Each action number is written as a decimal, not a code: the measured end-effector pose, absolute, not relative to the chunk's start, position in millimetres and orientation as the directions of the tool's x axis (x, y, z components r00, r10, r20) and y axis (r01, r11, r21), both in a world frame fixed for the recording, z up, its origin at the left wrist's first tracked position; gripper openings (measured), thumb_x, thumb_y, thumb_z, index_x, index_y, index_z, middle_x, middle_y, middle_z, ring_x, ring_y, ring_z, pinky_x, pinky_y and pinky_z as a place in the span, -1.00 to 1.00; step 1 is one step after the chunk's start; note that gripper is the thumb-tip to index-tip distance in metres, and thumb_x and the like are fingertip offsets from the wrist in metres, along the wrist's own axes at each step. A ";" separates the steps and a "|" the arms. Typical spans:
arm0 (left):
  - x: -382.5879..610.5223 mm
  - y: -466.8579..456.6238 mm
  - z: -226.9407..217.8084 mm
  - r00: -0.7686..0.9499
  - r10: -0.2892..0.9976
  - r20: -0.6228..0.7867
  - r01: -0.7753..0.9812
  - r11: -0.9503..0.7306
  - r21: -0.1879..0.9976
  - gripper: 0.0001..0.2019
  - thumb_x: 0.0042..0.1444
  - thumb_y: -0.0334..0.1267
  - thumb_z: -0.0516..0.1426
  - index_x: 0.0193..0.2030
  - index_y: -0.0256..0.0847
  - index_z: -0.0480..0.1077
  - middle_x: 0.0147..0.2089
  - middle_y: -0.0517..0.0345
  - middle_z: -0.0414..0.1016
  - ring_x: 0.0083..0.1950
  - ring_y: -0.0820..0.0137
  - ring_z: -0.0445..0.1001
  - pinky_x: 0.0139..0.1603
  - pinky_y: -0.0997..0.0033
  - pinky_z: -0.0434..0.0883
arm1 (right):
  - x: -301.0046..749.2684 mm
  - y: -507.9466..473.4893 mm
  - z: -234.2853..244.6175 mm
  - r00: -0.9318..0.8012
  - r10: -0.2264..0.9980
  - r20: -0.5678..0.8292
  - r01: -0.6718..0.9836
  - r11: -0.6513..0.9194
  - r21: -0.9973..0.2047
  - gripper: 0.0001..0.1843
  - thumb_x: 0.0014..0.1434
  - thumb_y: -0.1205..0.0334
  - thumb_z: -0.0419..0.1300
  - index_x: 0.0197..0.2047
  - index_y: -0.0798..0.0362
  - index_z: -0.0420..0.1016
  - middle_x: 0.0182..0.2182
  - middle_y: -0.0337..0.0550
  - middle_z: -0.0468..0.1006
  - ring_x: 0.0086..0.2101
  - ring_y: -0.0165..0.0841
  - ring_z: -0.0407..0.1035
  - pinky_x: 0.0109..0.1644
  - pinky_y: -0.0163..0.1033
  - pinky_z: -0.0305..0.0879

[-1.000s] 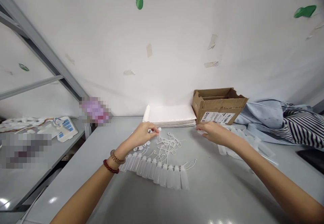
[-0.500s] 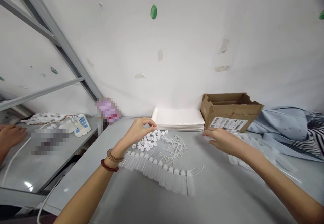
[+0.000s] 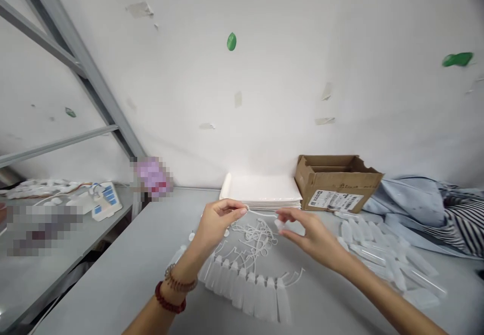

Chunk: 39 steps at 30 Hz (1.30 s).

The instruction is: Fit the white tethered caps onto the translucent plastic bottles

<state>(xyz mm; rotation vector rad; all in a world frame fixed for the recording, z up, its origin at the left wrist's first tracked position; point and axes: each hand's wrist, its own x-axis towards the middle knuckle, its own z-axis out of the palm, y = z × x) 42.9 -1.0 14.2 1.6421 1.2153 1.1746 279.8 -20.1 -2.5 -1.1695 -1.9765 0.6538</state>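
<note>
Thumb and fingertips of my left hand (image 3: 223,219) pinch one end of a thin white plastic strap (image 3: 260,214). The strap stretches across to my right hand (image 3: 302,226), whose thumb and fingers close on a small translucent white plastic piece (image 3: 279,223); its full shape is hidden. Below the hands lies a tangle of white looped straps (image 3: 257,236). Nearer to me, a slanting row of translucent plastic bottles (image 3: 249,292) lies side by side, some with straps at their necks. Small white caps (image 3: 191,236) are mostly covered by my left hand and forearm.
More translucent bottles (image 3: 378,254) lie loose at the right. At the wall are a stack of white sheets (image 3: 260,188) and an open cardboard box (image 3: 340,181), with blue and striped cloth (image 3: 412,199) beside it. A power strip (image 3: 107,201) rests on the left table.
My right hand has moved left, towards my left hand. My left hand has left the cap pile and now holds a strap end. The view has shifted slightly.
</note>
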 end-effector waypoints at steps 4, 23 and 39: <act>57.6 -12.5 1.7 -0.010 0.937 0.350 0.157 -0.344 0.926 -0.89 0.03 -0.25 0.22 -0.33 -0.22 0.44 -0.34 0.13 0.55 -0.27 0.37 0.52 -0.24 0.43 0.45 | 255.2 -26.7 -1.1 -0.214 0.962 0.170 0.286 0.228 -0.931 -0.56 0.00 0.15 0.28 -0.03 0.02 0.38 -0.27 -0.12 0.60 -0.26 -0.25 0.45 -0.12 -0.09 0.37; 77.1 -45.2 -27.8 -0.098 0.894 0.437 0.103 -0.427 0.898 -0.95 0.02 -0.41 0.24 -0.38 -0.19 0.49 -0.37 0.18 0.54 -0.30 0.43 0.51 -0.28 0.50 0.46 | 228.6 -53.1 -12.9 -0.029 0.984 0.178 0.174 0.180 -0.968 -0.76 0.02 0.12 0.29 -0.31 -0.01 0.33 -0.29 -0.16 0.55 -0.30 -0.33 0.38 -0.13 -0.14 0.31; 77.9 -46.8 -28.5 0.078 0.883 0.463 0.096 -0.469 0.878 -0.93 0.11 -0.39 0.16 -0.32 -0.21 0.48 -0.28 0.05 0.53 -0.19 0.32 0.51 -0.15 0.34 0.49 | 231.6 -50.3 -14.5 -0.018 0.990 0.136 0.188 0.137 -0.972 -0.78 -0.01 0.16 0.30 -0.36 0.00 0.32 -0.40 -0.20 0.54 -0.32 -0.30 0.41 -0.24 -0.20 0.33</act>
